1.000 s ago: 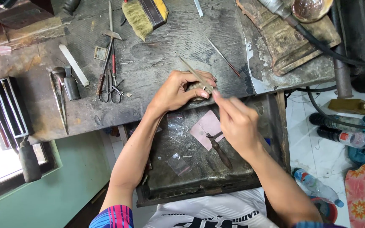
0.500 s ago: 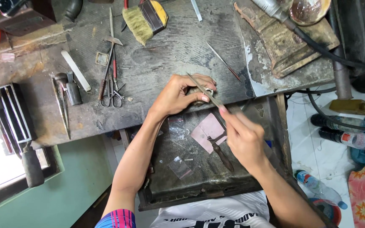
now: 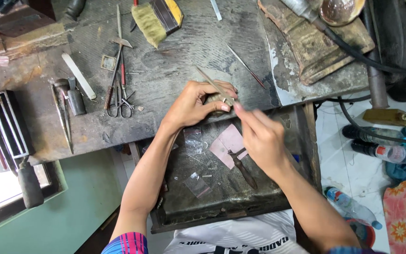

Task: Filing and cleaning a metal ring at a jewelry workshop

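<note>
left hand (image 3: pixel 196 103) is clamped around a small metal piece (image 3: pixel 218 99), pinning it at the front edge of the workbench (image 3: pixel 174 61). most of the piece is hidden under our fingers, so we can't tell its shape. right hand (image 3: pixel 261 138) grips a thin file (image 3: pixel 214 85) between thumb and fingertips; the file runs diagonally up-left across the piece and touches it. right hand is motion-blurred.

below our hands sits the open bench drawer (image 3: pixel 301 155), dark and dusty. in it: a pink paper scrap (image 3: pixel 226 138) just under the right hand, a small wooden-handled tool (image 3: pixel 243 168) lying across the paper's edge, and a clear plastic baggie (image 3: pixel 197 184) near the front.

on the bench top, well to the left of our hands: scissors (image 3: pixel 120 101), tweezers (image 3: pixel 62 117) and a white flat stick (image 3: pixel 78 75). a yellow-bristled brush (image 3: pixel 156 16) lies at the top. a thin needle tool (image 3: pixel 246 67) lies just right of the file tip. a worn charred block (image 3: pixel 315 44) sits upper right.
</note>
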